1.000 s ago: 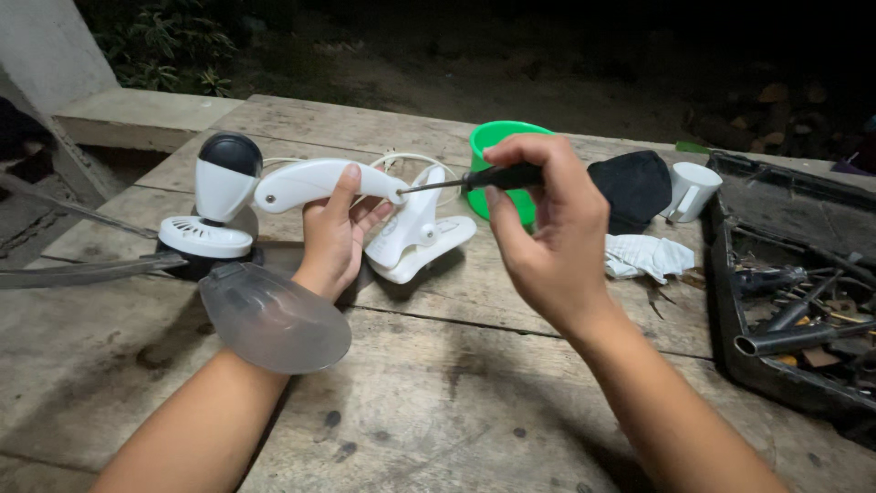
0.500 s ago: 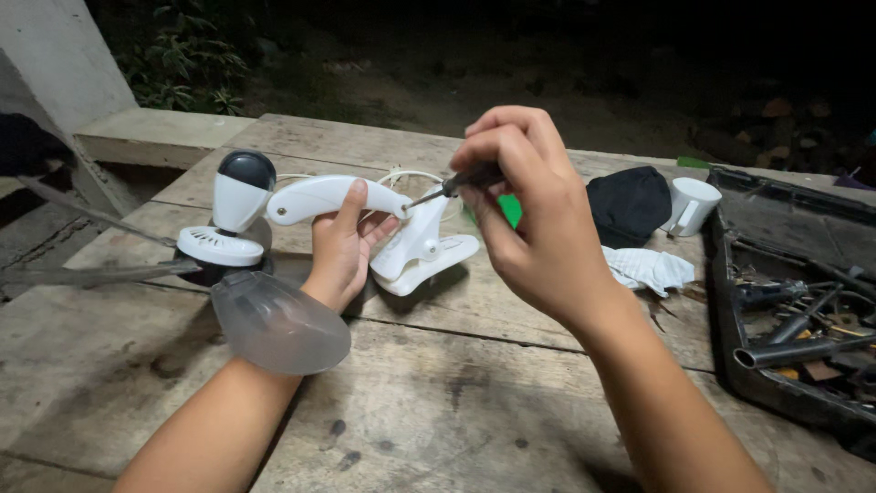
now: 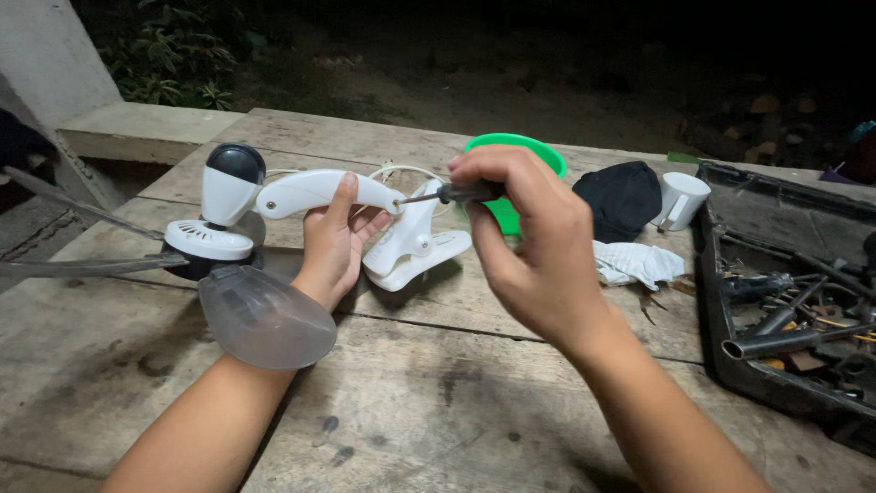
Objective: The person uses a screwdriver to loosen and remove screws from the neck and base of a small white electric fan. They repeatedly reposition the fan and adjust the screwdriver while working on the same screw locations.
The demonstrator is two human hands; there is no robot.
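My left hand (image 3: 336, 245) grips the white arm (image 3: 315, 190) of a small clip-on fan, lifted a little above the wooden table (image 3: 438, 402). The arm joins a white motor housing with a black cap (image 3: 230, 183) on the left and a white clamp base (image 3: 412, 239) on the right. A clear fan blade (image 3: 265, 315) hangs in front of my left wrist. My right hand (image 3: 534, 246) holds a black-handled screwdriver (image 3: 461, 193), its thin tip touching the right end of the white arm.
A green bowl (image 3: 525, 151) stands behind my right hand. A black cloth (image 3: 622, 196), a white cup (image 3: 680, 201) and a crumpled white rag (image 3: 637, 262) lie to the right. A black tray of metal tools (image 3: 785, 315) sits at the right edge.
My right hand has turned on the screwdriver and shifted slightly left, keeping its tip at the arm's end. My left hand keeps its grip on the white arm.
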